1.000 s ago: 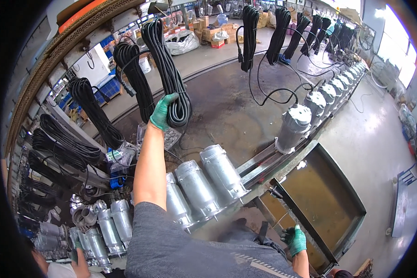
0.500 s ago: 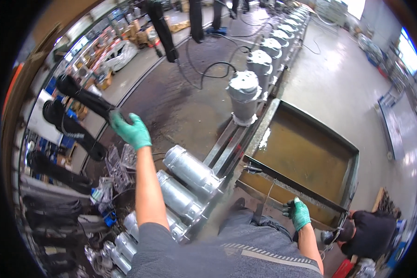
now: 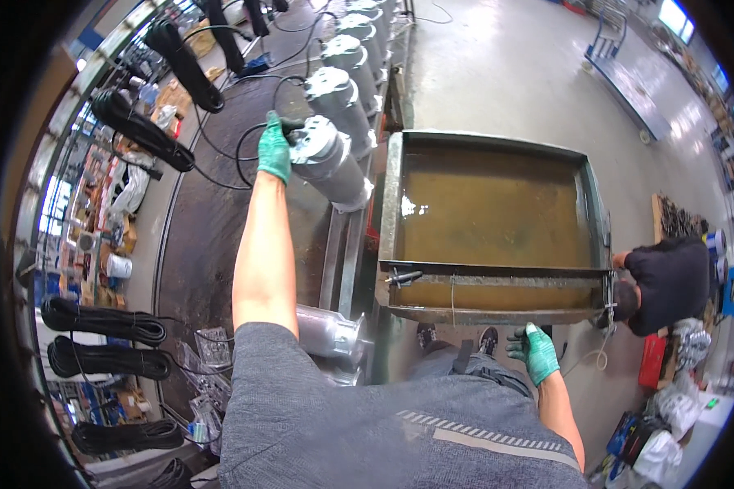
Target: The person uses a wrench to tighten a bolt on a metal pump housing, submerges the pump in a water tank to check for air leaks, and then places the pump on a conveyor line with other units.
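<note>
My left hand, in a green glove with dark fingertips, is closed at the top of the nearest grey metal cylinder. Its fingers wrap round the black cable where that meets the white-smeared top, though the grip is partly hidden. This cylinder stands on metal rails, leaning in the view. Loosely curled and holding nothing, my right hand hangs in front of the near side of a rectangular metal tank of brownish water. A bare silver cylinder lies below my left forearm.
More upright cylinders line the rails beyond. Black cable coils hang along the left rack. A co-worker bends at the tank's right end, near a red box. A flat trolley stands at the far right.
My left hand has moved from beside a hanging cable coil to the top of the nearest upright cylinder. The view has turned toward the tank; my right hand remains low beside it.
</note>
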### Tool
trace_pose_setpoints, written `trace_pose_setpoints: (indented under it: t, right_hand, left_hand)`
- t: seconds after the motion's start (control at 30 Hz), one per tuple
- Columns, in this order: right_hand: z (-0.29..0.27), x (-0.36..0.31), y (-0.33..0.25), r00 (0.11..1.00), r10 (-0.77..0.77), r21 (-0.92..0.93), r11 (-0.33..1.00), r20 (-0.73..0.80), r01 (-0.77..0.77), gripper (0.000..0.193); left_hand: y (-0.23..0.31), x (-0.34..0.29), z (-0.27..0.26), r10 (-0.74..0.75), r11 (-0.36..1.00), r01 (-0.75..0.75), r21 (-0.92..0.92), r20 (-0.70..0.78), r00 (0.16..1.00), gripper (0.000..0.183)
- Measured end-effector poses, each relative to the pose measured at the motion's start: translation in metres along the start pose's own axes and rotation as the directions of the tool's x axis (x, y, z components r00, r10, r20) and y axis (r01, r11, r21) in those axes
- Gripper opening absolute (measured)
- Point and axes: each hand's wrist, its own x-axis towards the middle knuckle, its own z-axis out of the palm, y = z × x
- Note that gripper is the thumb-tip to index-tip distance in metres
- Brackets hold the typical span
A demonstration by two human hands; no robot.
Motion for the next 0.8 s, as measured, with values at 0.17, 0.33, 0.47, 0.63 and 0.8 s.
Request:
trace_pose_setpoints:
  t: [0.17, 0.33, 0.47, 0.63, 0.8]
  right_hand:
    - [-0.002, -0.013, -0.002, 0.998, 0.067, 0.038, 0.997, 0.021, -0.068, 0.037]
    - [0.031, 0.002, -0.018, 0.979, 0.007, -0.220, 0.975, 0.201, 0.038, 0.033]
    - [0.065, 0.024, -0.033, 0.953, -0.220, -0.157, 0.954, 0.210, 0.255, 0.042]
    - [0.076, 0.053, -0.047, 0.934, -0.095, 0.306, 0.952, 0.344, -0.016, 0.053]
    - [-0.001, 0.092, -0.033, 0.991, -0.131, -0.114, 0.985, -0.028, 0.127, 0.046]
  left_hand:
    - [0.022, -0.082, 0.044, 0.016, 0.997, -0.016, -0.079, -0.002, 1.000, 0.054]
    - [0.120, -0.226, 0.109, 0.189, 0.977, -0.198, 0.080, 0.107, 0.976, 0.053]
    - [0.147, -0.282, 0.138, 0.020, 0.965, 0.009, -0.262, 0.107, 0.994, 0.055]
    - [0.116, -0.344, 0.177, -0.144, 0.833, 0.190, -0.520, 0.127, 0.981, 0.056]
    - [0.062, -0.377, 0.215, -0.339, 0.764, 0.313, -0.565, 0.062, 0.939, 0.054]
